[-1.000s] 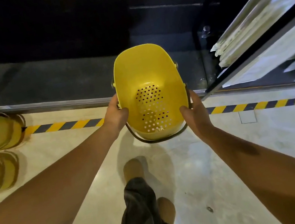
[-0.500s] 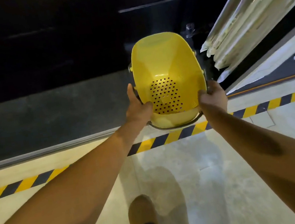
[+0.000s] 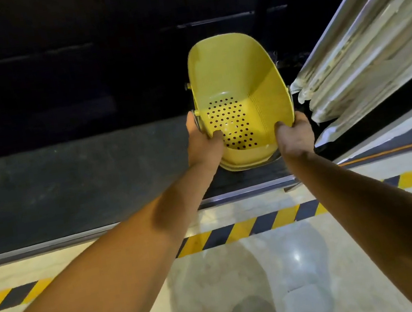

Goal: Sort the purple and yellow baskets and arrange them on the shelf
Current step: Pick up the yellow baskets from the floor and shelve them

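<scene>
A yellow basket (image 3: 237, 88) with a perforated bottom is held out in front of me over the dark shelf board (image 3: 68, 187). My left hand (image 3: 201, 144) grips its near left rim, thumb inside. My right hand (image 3: 294, 133) grips the near right rim. The basket tilts with its opening toward me, and its metal handle hangs below the near edge. Whether it touches the shelf I cannot tell. No purple basket is in view.
Stacked pale wrapped panels (image 3: 362, 53) lean at the right, close to the basket. A metal shelf edge (image 3: 51, 245) runs across. Yellow-black hazard tape (image 3: 252, 227) marks the glossy floor (image 3: 248, 285). The space behind the shelf is dark.
Both hands have carried the basket forward from above the floor to over the shelf board. The yellow baskets at the left have left the view.
</scene>
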Motion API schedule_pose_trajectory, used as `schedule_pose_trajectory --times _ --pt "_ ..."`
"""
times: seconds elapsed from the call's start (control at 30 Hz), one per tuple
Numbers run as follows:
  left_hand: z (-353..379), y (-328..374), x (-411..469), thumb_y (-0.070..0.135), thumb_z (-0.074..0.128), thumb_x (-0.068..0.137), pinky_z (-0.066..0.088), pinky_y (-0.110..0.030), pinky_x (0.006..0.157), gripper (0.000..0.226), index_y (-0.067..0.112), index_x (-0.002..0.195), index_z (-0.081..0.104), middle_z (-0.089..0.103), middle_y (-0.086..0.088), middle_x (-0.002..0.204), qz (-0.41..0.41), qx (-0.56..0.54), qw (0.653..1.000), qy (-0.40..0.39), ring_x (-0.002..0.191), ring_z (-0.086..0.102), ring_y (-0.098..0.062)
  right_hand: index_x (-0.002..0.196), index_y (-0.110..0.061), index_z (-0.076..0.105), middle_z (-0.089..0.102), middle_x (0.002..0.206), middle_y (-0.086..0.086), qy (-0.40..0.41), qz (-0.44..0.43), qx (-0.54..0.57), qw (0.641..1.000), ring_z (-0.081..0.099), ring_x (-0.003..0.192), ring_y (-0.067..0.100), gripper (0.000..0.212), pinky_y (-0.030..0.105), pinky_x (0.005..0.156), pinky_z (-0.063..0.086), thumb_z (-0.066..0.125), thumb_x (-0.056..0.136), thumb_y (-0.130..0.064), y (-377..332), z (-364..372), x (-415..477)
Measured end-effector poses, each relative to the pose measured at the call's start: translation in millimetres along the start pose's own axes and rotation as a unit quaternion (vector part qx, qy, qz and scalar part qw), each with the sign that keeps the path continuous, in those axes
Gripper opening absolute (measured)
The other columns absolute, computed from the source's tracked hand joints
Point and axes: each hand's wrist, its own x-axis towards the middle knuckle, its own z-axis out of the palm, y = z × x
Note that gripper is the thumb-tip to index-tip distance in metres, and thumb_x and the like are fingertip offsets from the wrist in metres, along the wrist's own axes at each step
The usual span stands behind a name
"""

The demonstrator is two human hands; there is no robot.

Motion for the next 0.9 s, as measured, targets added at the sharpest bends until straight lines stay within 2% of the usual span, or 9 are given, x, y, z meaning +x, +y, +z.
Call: schedule_pose_trajectory --times 0.13,0.2,0.33,0.5,0.67,0.8,0.83,0.9 --pt "22 4 15 0.010 0.052 0.092 0.042 -0.031 0.097 0.076 0.028 0.153 0.010 0.046 0.000 0.144 0.008 -0.013 1.000 -0.011 0.125 0.050 -0.020 0.124 -0.008 0.050 0.058 0.118 0.012 0.033 -0.016 -0.002 0.999 0.045 0.088 0.017 0.035 0.012 0.063 0.030 0.047 0.088 -0.004 8 -3 15" --pt "29 8 23 0.012 0.051 0.093 0.041 -0.028 0.092 0.075 0.029 0.153 0.009 0.046 -0.001 0.145 0.012 -0.004 1.000 -0.020 0.125 0.050 -0.021 0.126 -0.008 0.049 0.055 0.118 0.010 0.042 -0.011 0.001 0.999 0.046 0.092 0.017 0.037 0.015 0.069 0.032 0.048 0.089 -0.006 9 -5 21" --pt "40 13 31 0.013 0.048 0.094 0.038 -0.028 0.092 0.073 0.027 0.153 0.009 0.044 0.000 0.147 0.021 0.004 0.999 -0.026 0.127 0.047 -0.022 0.130 -0.011 0.046 0.055 0.126 0.011 0.033 -0.007 0.015 0.999 0.054 0.109 0.027 0.040 0.023 0.081 0.037 0.049 0.091 -0.009 11 -11 32" --pt "47 7 25 0.010 0.048 0.094 0.039 -0.024 0.086 0.072 0.027 0.153 0.011 0.045 0.001 0.146 0.026 -0.021 0.999 0.011 0.119 0.049 -0.015 0.134 -0.015 0.045 0.056 0.128 0.008 0.015 -0.022 0.008 1.000 0.051 0.105 0.022 0.043 0.022 0.084 0.035 0.048 0.092 -0.009 12 -15 35" --pt "42 5 29 0.013 0.050 0.094 0.041 -0.029 0.092 0.073 0.028 0.153 0.009 0.040 0.000 0.149 0.017 -0.001 1.000 0.008 0.128 0.047 -0.022 0.135 -0.014 0.044 0.055 0.129 0.009 -0.005 -0.018 0.001 1.000 0.052 0.108 0.021 0.042 0.022 0.084 0.035 0.048 0.094 -0.009 11 -15 35" --pt "38 10 21 0.022 0.053 0.095 0.037 -0.031 0.098 0.079 0.022 0.154 0.002 0.027 -0.008 0.154 0.000 0.051 0.999 -0.018 0.136 0.038 -0.027 0.132 -0.010 0.044 0.053 0.131 0.012 0.005 -0.043 -0.068 0.997 0.051 0.119 0.031 0.040 0.031 0.092 0.040 0.051 0.094 -0.022 9 -18 30" --pt "37 11 14 0.029 0.054 0.095 0.036 -0.033 0.101 0.079 0.022 0.154 0.002 0.023 -0.008 0.156 0.002 0.086 0.996 -0.020 0.138 0.035 -0.027 0.132 -0.008 0.044 0.051 0.132 0.014 0.014 -0.068 -0.110 0.991 0.048 0.122 0.032 0.043 0.035 0.096 0.041 0.051 0.093 -0.026 7 -19 26" --pt "28 9 -4 0.041 0.053 0.092 0.037 -0.043 0.103 0.072 0.023 0.152 0.016 0.027 -0.008 0.152 0.056 0.214 0.975 0.008 0.137 0.035 -0.030 0.134 -0.005 0.042 0.046 0.135 0.016 0.034 -0.130 -0.231 0.964 0.041 0.126 0.034 0.052 0.042 0.099 0.039 0.051 0.092 -0.034 3 -23 10"
